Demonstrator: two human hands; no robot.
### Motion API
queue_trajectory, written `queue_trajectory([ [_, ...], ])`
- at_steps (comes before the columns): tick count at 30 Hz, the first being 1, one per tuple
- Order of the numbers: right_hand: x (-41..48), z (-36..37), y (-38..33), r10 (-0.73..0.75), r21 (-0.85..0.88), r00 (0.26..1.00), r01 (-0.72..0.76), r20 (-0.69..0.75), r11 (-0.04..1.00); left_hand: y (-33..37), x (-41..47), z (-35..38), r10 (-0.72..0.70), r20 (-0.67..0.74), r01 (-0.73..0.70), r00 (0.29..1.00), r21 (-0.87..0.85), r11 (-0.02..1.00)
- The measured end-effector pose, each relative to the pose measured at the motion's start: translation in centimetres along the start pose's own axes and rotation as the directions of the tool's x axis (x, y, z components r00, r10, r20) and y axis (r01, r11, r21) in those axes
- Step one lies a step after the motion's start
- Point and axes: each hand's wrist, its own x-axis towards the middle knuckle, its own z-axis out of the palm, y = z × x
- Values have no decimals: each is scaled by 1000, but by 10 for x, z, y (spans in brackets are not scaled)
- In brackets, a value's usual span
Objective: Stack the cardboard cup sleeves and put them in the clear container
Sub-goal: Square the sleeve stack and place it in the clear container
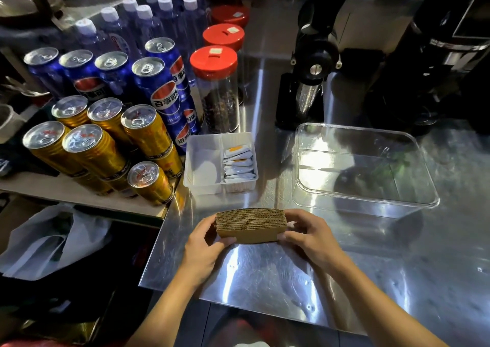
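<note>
A thick stack of brown cardboard cup sleeves (250, 226) stands on edge on the steel counter, near its front. My left hand (205, 243) grips the stack's left end, thumb on the front face. My right hand (307, 234) clasps the right end. The clear container (366, 202) is a rectangular plastic tub to the right and behind the stack, with nothing inside it.
A white divided tray (201, 187) with sachets sits just behind the stack. Blue cans (161, 92), gold cans (92, 150) and water bottles crowd the left shelf. Red-lidded jars (216, 86) and a black grinder (310, 81) stand at the back. A white plastic bag (53, 243) hangs below left.
</note>
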Motion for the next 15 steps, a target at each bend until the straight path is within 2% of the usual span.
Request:
queue_trajectory([
  [2,-2,1,-10,-21,51,999,24,-49,998,4,-1,-2,-28,-28,25,999,-84,996],
  [5,-3,-1,-30,-99,26,990,103,-101,994,15,-1,-6,-54,-96,34,994,-197,980],
  [8,-2,-10,-51,-196,19,972,201,-131,980,39,6,-9,-17,-171,-19,985,-204,979],
  [12,-3,-34,-79,-268,82,938,292,-220,953,88,24,1,98,-139,-125,985,-196,973],
  [15,0,-62,-88,-256,183,926,312,-276,932,125,42,21,205,-60,-213,977,-195,957],
])
